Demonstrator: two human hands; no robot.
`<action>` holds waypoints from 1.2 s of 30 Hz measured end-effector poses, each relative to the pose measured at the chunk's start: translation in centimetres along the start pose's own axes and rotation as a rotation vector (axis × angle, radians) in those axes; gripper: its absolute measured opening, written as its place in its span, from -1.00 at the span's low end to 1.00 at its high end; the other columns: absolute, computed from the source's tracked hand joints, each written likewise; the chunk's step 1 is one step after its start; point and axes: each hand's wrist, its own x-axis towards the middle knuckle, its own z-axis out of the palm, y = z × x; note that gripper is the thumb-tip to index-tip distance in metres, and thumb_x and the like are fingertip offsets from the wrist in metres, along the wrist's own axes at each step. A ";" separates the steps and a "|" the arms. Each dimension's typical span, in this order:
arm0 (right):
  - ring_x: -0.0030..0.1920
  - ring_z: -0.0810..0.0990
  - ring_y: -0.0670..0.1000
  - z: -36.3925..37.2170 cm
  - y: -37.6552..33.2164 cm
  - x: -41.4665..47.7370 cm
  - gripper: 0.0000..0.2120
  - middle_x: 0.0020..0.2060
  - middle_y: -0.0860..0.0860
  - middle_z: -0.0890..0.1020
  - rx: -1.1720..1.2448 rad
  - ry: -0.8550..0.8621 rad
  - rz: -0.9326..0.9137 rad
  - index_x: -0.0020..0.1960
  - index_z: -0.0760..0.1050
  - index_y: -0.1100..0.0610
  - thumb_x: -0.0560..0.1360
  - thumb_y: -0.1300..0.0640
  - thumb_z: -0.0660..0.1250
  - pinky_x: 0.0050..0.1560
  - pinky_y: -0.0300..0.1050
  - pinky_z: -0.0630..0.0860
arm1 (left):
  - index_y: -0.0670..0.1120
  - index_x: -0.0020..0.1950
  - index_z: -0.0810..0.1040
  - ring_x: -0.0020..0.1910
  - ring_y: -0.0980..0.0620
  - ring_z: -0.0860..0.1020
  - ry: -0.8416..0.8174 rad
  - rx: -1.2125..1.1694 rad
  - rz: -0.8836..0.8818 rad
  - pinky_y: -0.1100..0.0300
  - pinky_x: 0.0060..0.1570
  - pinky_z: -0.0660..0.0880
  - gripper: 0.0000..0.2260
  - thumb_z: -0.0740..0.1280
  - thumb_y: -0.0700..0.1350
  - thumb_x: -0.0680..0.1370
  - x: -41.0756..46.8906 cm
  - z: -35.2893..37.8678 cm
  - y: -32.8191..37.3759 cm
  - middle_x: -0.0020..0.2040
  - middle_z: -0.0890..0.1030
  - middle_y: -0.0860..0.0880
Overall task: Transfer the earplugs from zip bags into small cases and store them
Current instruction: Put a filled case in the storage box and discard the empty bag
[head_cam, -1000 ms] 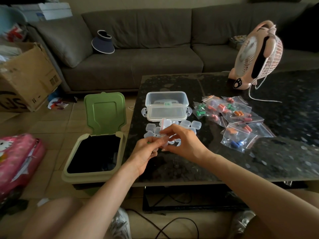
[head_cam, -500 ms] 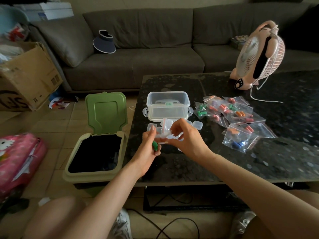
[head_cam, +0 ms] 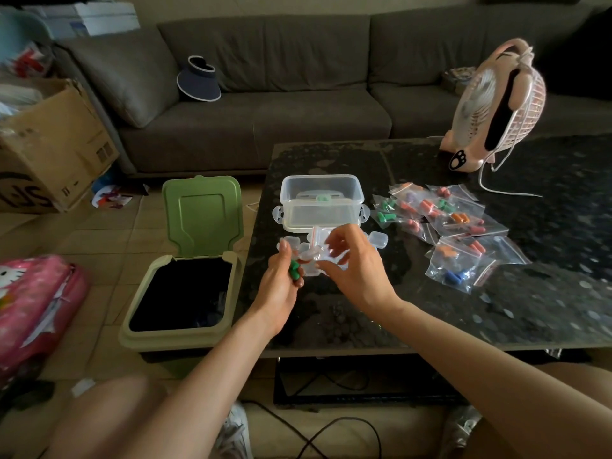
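Now, green earplugs (head_cam: 294, 271): you pinched them in your left hand (head_cam: 281, 288), over the table (head_cam: 496, 309).
Zip bag (head_cam: 318, 236): your right hand (head_cam: 357, 276) pinched it; seemingly empty.
Small cases (head_cam: 378, 240): lying just beyond; you needed one open, plugs seated fully.

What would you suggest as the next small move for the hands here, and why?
Probably lower the left hand and drop its green earplugs into one of the cases just beyond it. The earplugs are already out of the zip bag, which the right hand pinches above the cases, so casing them looks like the nearest step.
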 end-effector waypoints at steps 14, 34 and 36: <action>-0.21 0.49 0.08 0.7 0.5 -0.6 -0.78 -0.18 0.03 0.63 -0.255 -0.231 -0.379 0.02 0.63 0.17 0.40 0.12 0.41 -0.18 -0.01 0.50 | -0.23 0.27 0.45 -0.05 0.05 0.62 -0.101 -0.062 -0.159 0.20 -0.03 0.49 -0.43 -0.03 0.19 0.60 -0.2 0.6 0.1 0.02 0.66 -0.13; -0.26 0.66 -0.03 -2.5 -0.6 1.5 -0.92 -0.27 0.06 0.68 0.356 -0.071 0.237 -0.16 0.60 0.22 0.39 0.36 0.44 -0.15 -0.23 0.59 | -0.17 -0.01 0.44 -0.06 0.01 0.63 0.052 0.360 0.306 0.12 -0.02 0.59 -0.64 0.45 -0.02 0.34 -0.6 -0.9 1.1 -0.01 0.62 -0.12; -0.25 0.65 -0.05 -2.6 -0.8 1.6 -0.93 -0.26 0.06 0.68 0.364 -0.060 0.229 -0.16 0.60 0.24 0.40 0.36 0.43 -0.15 -0.26 0.58 | -0.18 0.06 0.45 0.03 0.04 0.62 -0.040 0.434 0.323 0.09 0.05 0.57 -0.64 0.46 -0.08 0.38 -0.6 -0.9 0.7 0.03 0.65 -0.05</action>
